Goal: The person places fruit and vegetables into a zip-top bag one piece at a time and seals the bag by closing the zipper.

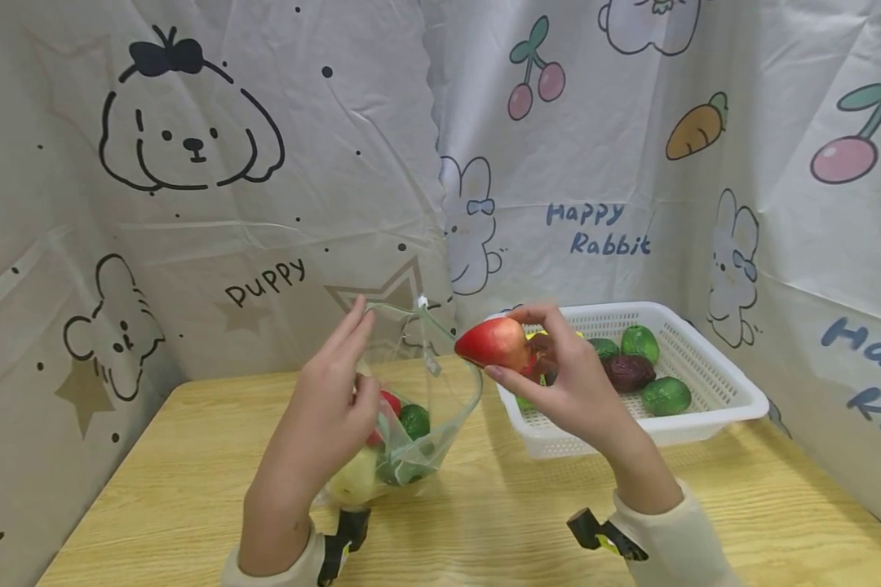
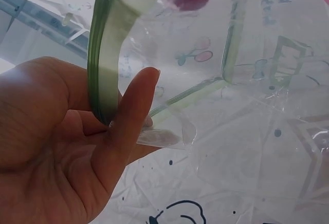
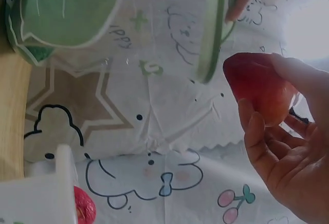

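Observation:
My left hand (image 1: 338, 391) grips the edge of a clear zip bag (image 2: 105, 70) with green trim, whose mouth gapes toward the right. In the head view, something red (image 1: 391, 402), a dark green piece (image 1: 414, 421) and a pale yellow-green piece (image 1: 354, 477) show in and behind the bag's lower part, partly covered by the left hand. Between thumb and fingers, my right hand (image 1: 565, 375) holds a red fruit (image 1: 493, 342) that fades to yellow. Its tapered end points left, close by the bag's mouth; the right wrist view shows the fruit (image 3: 259, 88) beside the green rim.
A white plastic basket (image 1: 727, 399) stands on the wooden table (image 1: 499, 522) at the right. Inside lie green fruits (image 1: 666, 396) and a dark purple-brown one (image 1: 630, 373); something yellow is partly hidden behind the right hand. Printed cloth (image 1: 382, 163) surrounds the table's back and sides.

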`<action>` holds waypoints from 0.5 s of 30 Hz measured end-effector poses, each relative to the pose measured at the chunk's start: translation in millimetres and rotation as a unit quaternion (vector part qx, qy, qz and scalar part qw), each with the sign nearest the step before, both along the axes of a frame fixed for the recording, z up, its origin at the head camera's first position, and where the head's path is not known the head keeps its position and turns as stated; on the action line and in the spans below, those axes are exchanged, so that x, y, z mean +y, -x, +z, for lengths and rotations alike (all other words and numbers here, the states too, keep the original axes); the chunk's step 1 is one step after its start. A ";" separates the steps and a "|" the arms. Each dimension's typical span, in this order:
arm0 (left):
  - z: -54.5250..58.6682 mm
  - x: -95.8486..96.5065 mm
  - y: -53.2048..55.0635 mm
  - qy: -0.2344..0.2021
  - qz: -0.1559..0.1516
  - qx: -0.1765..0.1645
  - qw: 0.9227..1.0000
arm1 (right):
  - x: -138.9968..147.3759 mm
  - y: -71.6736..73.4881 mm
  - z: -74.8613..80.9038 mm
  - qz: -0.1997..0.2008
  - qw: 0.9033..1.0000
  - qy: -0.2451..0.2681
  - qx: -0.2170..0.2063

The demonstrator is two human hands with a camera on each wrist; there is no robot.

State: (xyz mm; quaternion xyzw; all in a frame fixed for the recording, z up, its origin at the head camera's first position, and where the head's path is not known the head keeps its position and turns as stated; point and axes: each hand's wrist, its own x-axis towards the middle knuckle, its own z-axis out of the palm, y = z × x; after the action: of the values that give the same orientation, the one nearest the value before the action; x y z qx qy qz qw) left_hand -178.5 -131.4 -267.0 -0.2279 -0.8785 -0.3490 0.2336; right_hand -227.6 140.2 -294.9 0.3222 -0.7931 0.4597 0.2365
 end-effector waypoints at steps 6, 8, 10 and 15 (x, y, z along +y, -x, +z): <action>-0.2 0.7 0.2 -0.001 -0.003 0.001 1.000 | -12.6 -2.3 -4.7 0.026 0.999 -0.021 0.010; -0.1 0.9 0.1 -0.001 -0.003 -0.001 1.000 | -15.2 -1.9 -5.5 0.036 0.999 -0.026 0.016; 0.1 1.0 0.0 0.000 -0.001 -0.004 1.000 | -17.0 -1.4 -5.7 0.042 0.998 -0.030 0.023; 0.7 1.4 -0.5 0.002 0.003 -0.009 1.000 | -18.2 -1.0 -5.9 0.037 0.997 -0.046 0.041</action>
State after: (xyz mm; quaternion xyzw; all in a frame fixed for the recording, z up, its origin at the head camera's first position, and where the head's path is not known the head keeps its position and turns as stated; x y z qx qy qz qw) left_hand -177.9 -130.0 -266.3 -0.2224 -0.8818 -0.3488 0.2264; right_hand -226.6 122.0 -300.8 0.3805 -0.7906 0.4175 0.2363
